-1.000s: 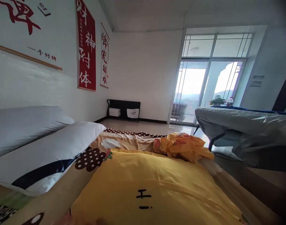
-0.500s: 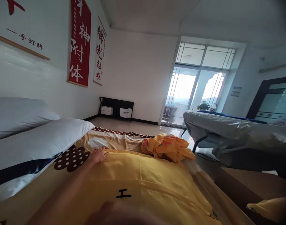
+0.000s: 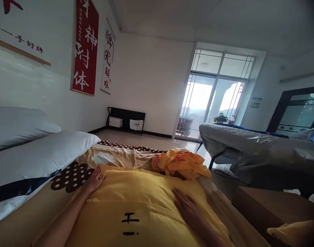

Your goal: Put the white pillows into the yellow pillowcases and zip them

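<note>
1. Left hand (image 3: 96, 180): grip unclosed, fingers extended, laid on the far left corner of the yellow pillow (image 3: 130, 190).
2. Right hand (image 3: 185, 204): grip unclosed, fingers flat on the pillow's right side.
3. Yellow pillow: black printed marks; on the bedsheet (image 3: 132, 159), under both hands.
4. Bedsheet: tan, brown polka-dot patches.
5. Orange cloth (image 3: 184, 165): crumpled, just beyond the pillow.
6. White pillows (image 3: 56, 154), two: left of it; front one navy-banded.
7. Brown box (image 3: 265, 202): far right, as I see it.
</note>
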`<state>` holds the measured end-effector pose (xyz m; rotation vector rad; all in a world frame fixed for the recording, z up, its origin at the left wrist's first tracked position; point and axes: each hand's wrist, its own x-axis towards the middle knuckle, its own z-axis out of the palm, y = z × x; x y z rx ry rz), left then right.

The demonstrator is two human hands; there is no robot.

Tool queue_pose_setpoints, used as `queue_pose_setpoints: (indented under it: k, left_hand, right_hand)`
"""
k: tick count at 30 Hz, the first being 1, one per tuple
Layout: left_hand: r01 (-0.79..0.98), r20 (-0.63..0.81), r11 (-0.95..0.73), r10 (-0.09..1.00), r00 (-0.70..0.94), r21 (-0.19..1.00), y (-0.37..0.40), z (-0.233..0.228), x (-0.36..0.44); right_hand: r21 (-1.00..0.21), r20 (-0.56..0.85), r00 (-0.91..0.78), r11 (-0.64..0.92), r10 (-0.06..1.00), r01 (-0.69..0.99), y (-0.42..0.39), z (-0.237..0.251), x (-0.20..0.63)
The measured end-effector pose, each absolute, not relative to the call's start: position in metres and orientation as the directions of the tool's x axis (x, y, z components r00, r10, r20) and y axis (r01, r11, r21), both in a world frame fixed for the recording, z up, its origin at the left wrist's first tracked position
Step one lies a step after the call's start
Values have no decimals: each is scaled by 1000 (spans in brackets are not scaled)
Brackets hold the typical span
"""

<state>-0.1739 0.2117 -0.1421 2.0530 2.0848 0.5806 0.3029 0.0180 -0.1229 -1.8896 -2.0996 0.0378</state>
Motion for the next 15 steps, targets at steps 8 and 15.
queue_pose_setpoints:
  k: [8,15]
  left_hand:
    - [790,412,-555,804,428,263,142,-71,-48]
    - [380,430,-925,345,834,6,46,-103,34]
  right_hand:
    - [-218,420,125,-34,899,975,4,-96,317]
    - [-273,217,-232,288,948,918,-20,-118,235]
